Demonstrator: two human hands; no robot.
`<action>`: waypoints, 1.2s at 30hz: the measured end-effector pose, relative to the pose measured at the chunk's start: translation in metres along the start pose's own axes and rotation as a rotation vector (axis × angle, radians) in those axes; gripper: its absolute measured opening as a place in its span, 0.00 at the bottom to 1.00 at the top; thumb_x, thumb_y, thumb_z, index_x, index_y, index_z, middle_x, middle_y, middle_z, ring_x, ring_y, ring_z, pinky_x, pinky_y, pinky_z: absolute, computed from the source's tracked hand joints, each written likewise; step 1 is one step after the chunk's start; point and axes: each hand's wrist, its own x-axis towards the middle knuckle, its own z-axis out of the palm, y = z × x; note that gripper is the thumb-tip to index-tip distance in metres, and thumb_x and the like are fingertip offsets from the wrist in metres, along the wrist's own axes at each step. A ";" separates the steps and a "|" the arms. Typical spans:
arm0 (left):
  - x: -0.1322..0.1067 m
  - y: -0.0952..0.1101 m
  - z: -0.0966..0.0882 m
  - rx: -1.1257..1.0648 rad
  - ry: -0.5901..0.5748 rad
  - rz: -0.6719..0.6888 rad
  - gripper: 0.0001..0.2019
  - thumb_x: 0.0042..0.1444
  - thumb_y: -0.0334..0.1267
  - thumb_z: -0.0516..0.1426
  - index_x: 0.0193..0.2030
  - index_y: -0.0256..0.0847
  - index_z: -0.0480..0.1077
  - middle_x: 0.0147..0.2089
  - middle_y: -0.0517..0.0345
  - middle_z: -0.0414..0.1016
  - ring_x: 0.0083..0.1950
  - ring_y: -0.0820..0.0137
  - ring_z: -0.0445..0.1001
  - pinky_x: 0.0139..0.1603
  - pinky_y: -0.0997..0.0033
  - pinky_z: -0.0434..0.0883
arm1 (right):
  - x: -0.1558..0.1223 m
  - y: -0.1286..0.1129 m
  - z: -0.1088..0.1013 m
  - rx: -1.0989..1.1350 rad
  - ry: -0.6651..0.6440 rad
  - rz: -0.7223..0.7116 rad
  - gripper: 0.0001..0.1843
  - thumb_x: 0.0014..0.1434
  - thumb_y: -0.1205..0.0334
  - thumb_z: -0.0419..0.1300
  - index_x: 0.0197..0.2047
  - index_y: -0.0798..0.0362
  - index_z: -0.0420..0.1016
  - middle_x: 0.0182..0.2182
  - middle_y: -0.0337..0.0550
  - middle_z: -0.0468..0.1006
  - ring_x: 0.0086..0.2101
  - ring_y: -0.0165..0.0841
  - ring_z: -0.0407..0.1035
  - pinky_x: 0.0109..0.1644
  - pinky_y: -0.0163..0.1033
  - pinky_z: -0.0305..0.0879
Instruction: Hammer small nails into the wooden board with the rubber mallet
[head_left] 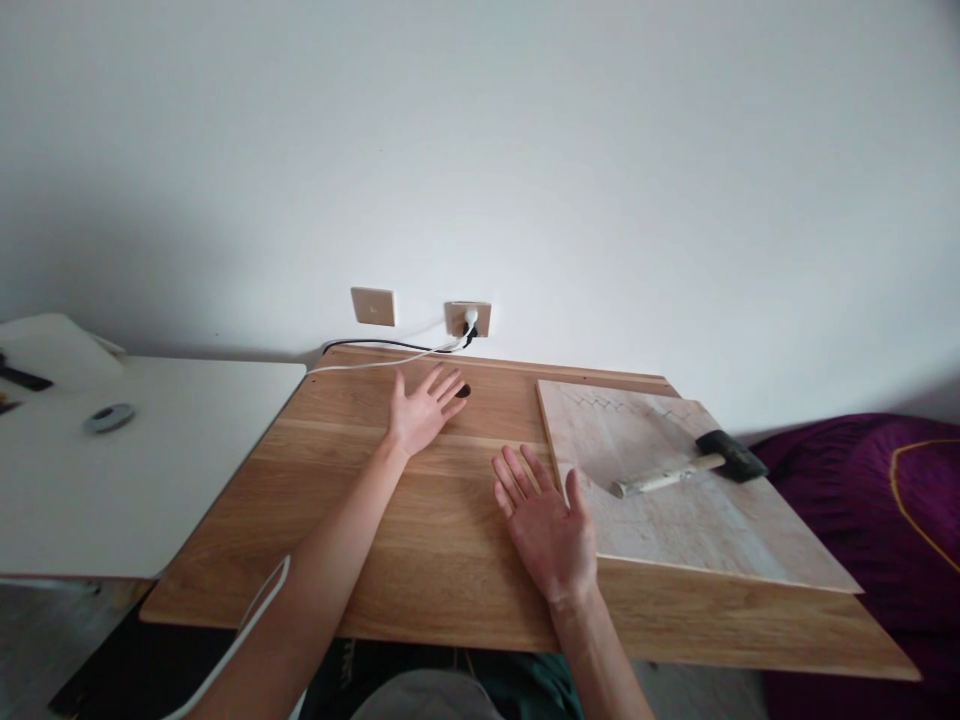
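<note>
Mallet [712, 462] lies on a pale board [675, 530] atop the wooden table [300, 490], right of the right hand [555, 535]. Both it and the left hand [420, 412] spread wide — bare palms showing. Pale lettering [346, 662] below the table — too partial to read.

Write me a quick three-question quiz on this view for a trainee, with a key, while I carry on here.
1. Which tool lies on the pale board?
a) a saw
b) a mallet
c) a wrench

2. True or false: the right hand is gripping the mallet's handle.

3. Which of the person's hands is nearer the white plug at the wall?

Key
1: b, the mallet with a dark head and a pale handle.
2: False; the right hand is open, palm up, with nothing in it.
3: The left hand.
</note>
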 end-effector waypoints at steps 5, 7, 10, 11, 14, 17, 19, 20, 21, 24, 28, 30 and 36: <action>-0.003 0.001 0.003 -0.044 -0.018 -0.033 0.39 0.63 0.71 0.42 0.65 0.45 0.68 0.70 0.42 0.67 0.73 0.52 0.63 0.68 0.44 0.64 | 0.001 0.001 -0.002 -0.037 0.010 -0.034 0.29 0.64 0.33 0.55 0.53 0.44 0.82 0.63 0.48 0.75 0.65 0.45 0.66 0.69 0.56 0.59; -0.003 0.001 0.002 -0.054 -0.019 -0.037 0.39 0.63 0.72 0.41 0.65 0.46 0.68 0.70 0.42 0.67 0.73 0.52 0.62 0.69 0.43 0.63 | 0.002 0.002 -0.002 -0.043 0.022 -0.050 0.28 0.64 0.34 0.56 0.52 0.45 0.82 0.64 0.47 0.74 0.66 0.45 0.65 0.70 0.57 0.58; -0.002 0.000 0.001 -0.055 -0.031 -0.067 0.41 0.62 0.73 0.39 0.64 0.46 0.69 0.71 0.44 0.66 0.74 0.53 0.60 0.70 0.44 0.61 | 0.002 0.004 -0.002 -0.057 0.048 -0.077 0.27 0.64 0.35 0.56 0.52 0.45 0.82 0.65 0.46 0.74 0.66 0.45 0.64 0.71 0.57 0.54; -0.002 0.000 0.000 -0.053 -0.034 -0.081 0.41 0.62 0.73 0.38 0.64 0.47 0.69 0.72 0.45 0.65 0.74 0.53 0.60 0.71 0.44 0.60 | 0.003 0.004 -0.002 -0.065 0.060 -0.091 0.27 0.64 0.35 0.57 0.52 0.45 0.82 0.65 0.46 0.73 0.66 0.45 0.63 0.72 0.57 0.54; -0.001 -0.001 -0.001 -0.047 -0.027 -0.112 0.40 0.61 0.74 0.38 0.64 0.50 0.69 0.73 0.48 0.63 0.76 0.55 0.57 0.70 0.44 0.60 | 0.004 0.006 -0.004 -0.101 0.088 -0.142 0.25 0.64 0.37 0.58 0.53 0.44 0.82 0.66 0.44 0.73 0.66 0.45 0.63 0.72 0.59 0.52; -0.001 -0.002 -0.002 -0.046 0.002 -0.122 0.40 0.61 0.75 0.38 0.64 0.53 0.68 0.73 0.49 0.63 0.76 0.55 0.55 0.70 0.44 0.60 | 0.005 0.007 -0.006 -0.141 0.087 -0.170 0.25 0.64 0.37 0.57 0.54 0.41 0.81 0.66 0.43 0.72 0.67 0.45 0.63 0.72 0.61 0.53; -0.001 -0.002 -0.002 -0.047 0.021 -0.119 0.40 0.60 0.75 0.37 0.64 0.54 0.68 0.73 0.49 0.63 0.77 0.56 0.55 0.70 0.43 0.59 | 0.005 0.007 -0.005 -0.154 0.085 -0.170 0.25 0.64 0.37 0.57 0.54 0.41 0.81 0.66 0.42 0.72 0.67 0.45 0.63 0.72 0.60 0.53; -0.001 -0.002 -0.002 -0.046 0.027 -0.117 0.40 0.60 0.75 0.37 0.64 0.54 0.68 0.73 0.49 0.63 0.77 0.56 0.54 0.71 0.43 0.58 | 0.005 0.007 -0.005 -0.155 0.088 -0.168 0.25 0.64 0.37 0.57 0.54 0.41 0.81 0.66 0.42 0.72 0.67 0.45 0.63 0.72 0.60 0.53; -0.001 -0.002 -0.003 -0.045 0.030 -0.115 0.40 0.60 0.75 0.37 0.64 0.55 0.68 0.73 0.50 0.63 0.77 0.56 0.54 0.71 0.43 0.58 | 0.005 0.007 -0.004 -0.152 0.091 -0.165 0.25 0.64 0.37 0.57 0.54 0.41 0.81 0.66 0.42 0.72 0.67 0.45 0.62 0.72 0.60 0.53; -0.001 -0.002 -0.004 -0.044 0.029 -0.120 0.40 0.61 0.74 0.36 0.65 0.55 0.67 0.74 0.50 0.61 0.77 0.56 0.53 0.72 0.43 0.56 | 0.005 0.007 -0.004 -0.155 0.092 -0.169 0.25 0.64 0.37 0.57 0.54 0.41 0.81 0.65 0.42 0.73 0.67 0.45 0.63 0.72 0.60 0.52; 0.003 -0.004 -0.006 -0.026 0.056 -0.071 0.38 0.61 0.73 0.37 0.67 0.58 0.66 0.76 0.55 0.58 0.78 0.58 0.50 0.73 0.44 0.54 | 0.004 0.012 -0.005 -0.296 0.051 -0.261 0.25 0.64 0.36 0.58 0.57 0.38 0.79 0.66 0.42 0.72 0.67 0.45 0.63 0.70 0.60 0.55; 0.006 -0.006 -0.006 -0.008 0.077 -0.041 0.38 0.61 0.73 0.36 0.68 0.59 0.65 0.77 0.58 0.56 0.79 0.60 0.48 0.74 0.46 0.53 | 0.003 0.018 0.000 -0.512 0.001 -0.319 0.25 0.65 0.39 0.60 0.60 0.39 0.77 0.66 0.42 0.72 0.67 0.44 0.62 0.70 0.58 0.55; 0.006 -0.016 -0.001 0.044 0.043 -0.091 0.39 0.62 0.72 0.32 0.69 0.60 0.64 0.79 0.63 0.52 0.81 0.65 0.42 0.78 0.50 0.42 | 0.022 0.041 0.042 -1.085 -0.362 -0.362 0.15 0.69 0.52 0.58 0.54 0.45 0.78 0.51 0.45 0.83 0.52 0.41 0.76 0.62 0.50 0.66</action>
